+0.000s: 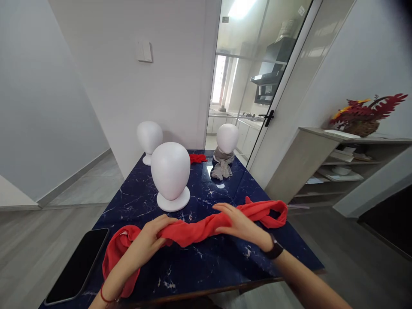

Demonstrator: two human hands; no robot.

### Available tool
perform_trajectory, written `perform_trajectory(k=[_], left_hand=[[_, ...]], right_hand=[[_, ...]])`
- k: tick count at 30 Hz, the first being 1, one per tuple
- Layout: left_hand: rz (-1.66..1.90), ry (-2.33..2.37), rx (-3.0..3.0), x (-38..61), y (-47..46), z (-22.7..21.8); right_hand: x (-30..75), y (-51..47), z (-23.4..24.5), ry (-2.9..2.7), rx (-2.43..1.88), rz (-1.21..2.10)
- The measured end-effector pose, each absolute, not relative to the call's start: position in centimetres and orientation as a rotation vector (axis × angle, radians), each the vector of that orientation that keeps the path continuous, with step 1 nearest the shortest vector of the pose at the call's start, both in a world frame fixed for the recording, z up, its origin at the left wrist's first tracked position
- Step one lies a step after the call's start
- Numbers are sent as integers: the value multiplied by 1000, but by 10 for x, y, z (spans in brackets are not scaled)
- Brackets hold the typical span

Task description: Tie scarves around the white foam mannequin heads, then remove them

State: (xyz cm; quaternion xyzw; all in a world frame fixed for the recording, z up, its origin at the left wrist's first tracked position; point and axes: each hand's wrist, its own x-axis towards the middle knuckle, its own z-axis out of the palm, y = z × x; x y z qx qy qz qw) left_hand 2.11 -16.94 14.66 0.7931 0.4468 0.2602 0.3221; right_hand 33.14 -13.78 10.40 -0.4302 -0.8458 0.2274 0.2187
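Observation:
A long red scarf (193, 231), gathered into a twisted band, stretches across the front of the table. My left hand (154, 236) is closed round it left of the middle, and a loose end curls down beside that wrist. Farther right, my right hand (240, 223) holds the scarf loosely between thumb and fingers. Beyond my right hand the scarf ends in a folded loop. Just behind the scarf stands a white foam head (170, 171) on a round base, bare and apart from the cloth.
On the dark blue marbled table (199, 270), a second white head (149, 137) stands back left. A third head (227, 138) wears a grey scarf (222, 165). Red cloth (198, 158) lies at the back. A phone (77, 264) rests at the left edge. Shelves (337, 163) stand right.

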Motion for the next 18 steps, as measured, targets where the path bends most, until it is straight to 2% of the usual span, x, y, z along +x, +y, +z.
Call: perform_trajectory(k=[3, 6, 10, 14, 18], left_hand=[[648, 1092, 2094, 32, -179, 147], [654, 1142, 2099, 33, -187, 150], [597, 1240, 2031, 23, -191, 153], [371, 1041, 1845, 17, -191, 141], [329, 962, 1695, 8, -188, 122]], right_hand=[[282, -155, 109, -2331, -925, 765], [254, -160, 115, -2354, -866, 896], [260, -153, 130, -2193, -878, 1138], [277, -152, 148, -2120, -820, 1189], [291, -151, 150, -2096, -869, 1367]])
